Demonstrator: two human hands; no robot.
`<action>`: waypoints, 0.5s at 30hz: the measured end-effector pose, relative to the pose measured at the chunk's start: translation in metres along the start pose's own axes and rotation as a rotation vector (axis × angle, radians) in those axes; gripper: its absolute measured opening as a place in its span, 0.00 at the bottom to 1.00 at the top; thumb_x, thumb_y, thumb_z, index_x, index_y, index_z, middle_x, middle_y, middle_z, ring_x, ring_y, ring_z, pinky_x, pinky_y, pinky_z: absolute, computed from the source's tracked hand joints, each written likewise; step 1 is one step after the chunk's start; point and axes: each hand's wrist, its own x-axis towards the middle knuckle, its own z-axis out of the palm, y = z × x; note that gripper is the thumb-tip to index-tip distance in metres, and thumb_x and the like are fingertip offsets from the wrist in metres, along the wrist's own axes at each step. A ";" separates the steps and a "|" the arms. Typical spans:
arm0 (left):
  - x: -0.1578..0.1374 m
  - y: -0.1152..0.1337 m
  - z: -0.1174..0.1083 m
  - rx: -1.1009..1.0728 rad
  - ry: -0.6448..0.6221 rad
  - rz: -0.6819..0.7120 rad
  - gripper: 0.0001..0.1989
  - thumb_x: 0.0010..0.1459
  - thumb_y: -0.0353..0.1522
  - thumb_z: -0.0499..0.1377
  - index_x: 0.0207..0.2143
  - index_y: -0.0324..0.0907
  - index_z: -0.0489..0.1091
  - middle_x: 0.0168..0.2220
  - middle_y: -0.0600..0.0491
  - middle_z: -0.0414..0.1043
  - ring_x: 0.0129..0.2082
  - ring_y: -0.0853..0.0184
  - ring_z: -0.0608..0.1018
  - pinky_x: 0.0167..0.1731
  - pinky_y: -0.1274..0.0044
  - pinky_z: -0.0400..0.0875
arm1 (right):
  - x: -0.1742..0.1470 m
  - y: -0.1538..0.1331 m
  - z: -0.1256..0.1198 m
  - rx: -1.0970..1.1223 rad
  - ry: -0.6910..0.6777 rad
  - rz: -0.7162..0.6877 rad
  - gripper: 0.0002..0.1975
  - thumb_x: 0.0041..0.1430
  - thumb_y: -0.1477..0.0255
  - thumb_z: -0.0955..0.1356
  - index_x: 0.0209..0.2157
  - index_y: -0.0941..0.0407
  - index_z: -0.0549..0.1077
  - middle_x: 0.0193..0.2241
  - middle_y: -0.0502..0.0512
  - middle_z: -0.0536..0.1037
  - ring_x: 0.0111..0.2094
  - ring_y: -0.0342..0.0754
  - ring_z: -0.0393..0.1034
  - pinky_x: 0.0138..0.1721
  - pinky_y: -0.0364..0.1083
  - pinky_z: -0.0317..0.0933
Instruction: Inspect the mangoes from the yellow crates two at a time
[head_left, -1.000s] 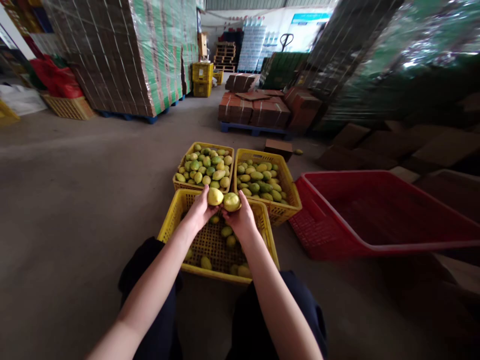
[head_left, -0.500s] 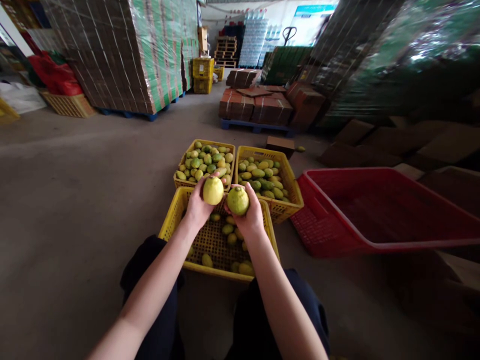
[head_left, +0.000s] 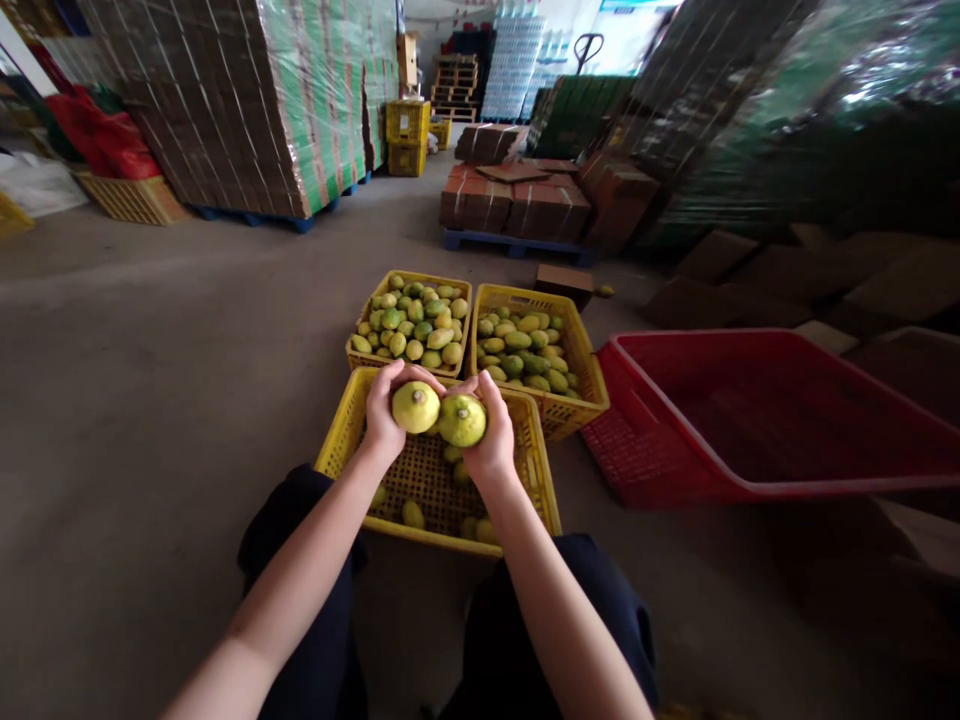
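My left hand (head_left: 385, 408) is curled around a pale yellow lemon (head_left: 415, 407), its stem end facing me. In my right hand (head_left: 495, 430) lies a greener lemon (head_left: 462, 420), also stem end up. The two fruits are side by side, nearly touching, above the near yellow crate (head_left: 341, 425). A few lemons lie on that crate's slotted bottom, such as one lemon (head_left: 413, 514) near the front wall; my hands hide part of the inside. Behind it stand a left yellow crate (head_left: 411, 276) and a right yellow crate (head_left: 592, 375), both holding many green and yellow lemons.
A large red crate (head_left: 637, 450) stands close on the right. Flattened cardboard (head_left: 712, 255) lies beyond it. Bundled cartons (head_left: 547, 205) sit on a blue pallet (head_left: 517, 243) ahead. Tall wrapped stacks (head_left: 217, 110) rise on the left. A small brown box (head_left: 564, 284) is behind the crates.
Both hands have drawn a little to the left, and the lemons have come closer together. Their stem ends have tipped towards me. Each hand keeps its lemon.
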 end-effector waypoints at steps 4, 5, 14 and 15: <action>0.012 0.000 -0.001 -0.128 0.157 -0.157 0.15 0.59 0.34 0.54 0.21 0.41 0.70 0.23 0.54 0.72 0.22 0.71 0.74 0.29 0.79 0.70 | 0.000 0.008 0.002 0.025 0.085 0.192 0.21 0.52 0.52 0.67 0.18 0.54 0.69 0.16 0.49 0.72 0.25 0.48 0.71 0.28 0.45 0.67; 0.015 -0.002 -0.002 -0.158 0.208 -0.215 0.13 0.59 0.33 0.54 0.22 0.40 0.70 0.22 0.55 0.72 0.20 0.72 0.72 0.27 0.80 0.70 | 0.001 0.010 0.002 0.048 0.111 0.262 0.20 0.53 0.53 0.66 0.20 0.54 0.70 0.16 0.49 0.72 0.24 0.48 0.71 0.25 0.45 0.66; 0.015 0.004 -0.007 -0.367 0.047 -0.425 0.17 0.63 0.32 0.50 0.48 0.40 0.74 0.38 0.48 0.78 0.25 0.72 0.76 0.22 0.83 0.71 | 0.018 -0.011 -0.009 0.182 0.048 0.353 0.15 0.53 0.64 0.63 0.35 0.59 0.75 0.24 0.55 0.78 0.18 0.45 0.67 0.12 0.41 0.57; 0.014 0.007 -0.007 -0.376 -0.018 -0.420 0.18 0.64 0.32 0.49 0.51 0.42 0.73 0.43 0.48 0.78 0.25 0.74 0.76 0.22 0.84 0.71 | 0.018 -0.015 -0.011 0.186 0.021 0.332 0.16 0.53 0.64 0.64 0.36 0.59 0.75 0.24 0.55 0.78 0.18 0.44 0.67 0.12 0.40 0.55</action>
